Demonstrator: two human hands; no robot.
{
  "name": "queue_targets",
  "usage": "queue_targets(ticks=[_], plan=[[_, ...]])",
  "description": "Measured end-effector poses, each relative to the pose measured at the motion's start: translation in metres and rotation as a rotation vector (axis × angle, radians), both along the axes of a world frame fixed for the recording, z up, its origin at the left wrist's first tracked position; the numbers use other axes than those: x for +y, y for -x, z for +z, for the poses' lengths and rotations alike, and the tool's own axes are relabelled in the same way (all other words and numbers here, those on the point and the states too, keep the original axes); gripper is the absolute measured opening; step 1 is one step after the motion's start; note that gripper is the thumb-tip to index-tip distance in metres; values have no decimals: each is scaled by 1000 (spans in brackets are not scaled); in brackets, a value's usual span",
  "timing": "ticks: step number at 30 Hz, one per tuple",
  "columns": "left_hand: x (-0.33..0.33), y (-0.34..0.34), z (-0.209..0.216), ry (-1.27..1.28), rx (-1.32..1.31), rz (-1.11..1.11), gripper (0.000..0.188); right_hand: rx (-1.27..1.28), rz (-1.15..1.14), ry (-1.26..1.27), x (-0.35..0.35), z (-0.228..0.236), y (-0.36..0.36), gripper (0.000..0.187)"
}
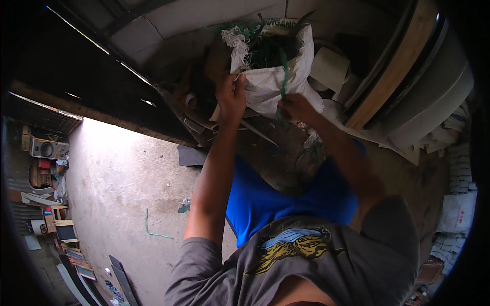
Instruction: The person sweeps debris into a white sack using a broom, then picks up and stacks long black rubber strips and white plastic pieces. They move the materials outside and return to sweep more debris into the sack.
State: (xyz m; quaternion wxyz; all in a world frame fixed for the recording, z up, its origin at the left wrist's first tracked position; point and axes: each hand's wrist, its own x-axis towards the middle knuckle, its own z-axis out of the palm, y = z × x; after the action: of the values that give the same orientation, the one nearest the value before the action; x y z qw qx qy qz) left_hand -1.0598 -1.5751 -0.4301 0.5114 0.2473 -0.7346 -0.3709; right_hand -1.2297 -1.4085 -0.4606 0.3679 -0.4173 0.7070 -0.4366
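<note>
A white woven sack [266, 92] stands in front of me with its mouth open, and dark green stringy material [265, 53] shows inside. Its left rim is frayed into loose white threads. My left hand [231, 97] pinches the near left edge of the sack's rim between thumb and fingers. A green strip of twine [284, 71] hangs over the near side of the sack, and my right hand [298, 108] has its fingers closed around the lower part of it.
Wooden boards [393, 66] and a curved grey sheet [434, 102] lean at the right. A dark panel [66, 66] spans the upper left. Another green strip [159, 235] and dark planks [122, 278] lie on the concrete floor [122, 173]. A radio [48, 148] sits at far left.
</note>
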Motion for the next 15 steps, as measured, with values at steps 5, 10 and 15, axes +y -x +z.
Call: queue_targets(ticks=[5, 10, 15], plan=[[5, -20, 0, 126, -74, 59, 22, 208, 57, 357, -42, 147, 25, 34], [26, 4, -13, 242, 44, 161, 19, 591, -108, 690, -118, 182, 71, 41], [22, -2, -12, 179, -118, 197, 22, 1396, 467, -256, -143, 101, 68, 35]])
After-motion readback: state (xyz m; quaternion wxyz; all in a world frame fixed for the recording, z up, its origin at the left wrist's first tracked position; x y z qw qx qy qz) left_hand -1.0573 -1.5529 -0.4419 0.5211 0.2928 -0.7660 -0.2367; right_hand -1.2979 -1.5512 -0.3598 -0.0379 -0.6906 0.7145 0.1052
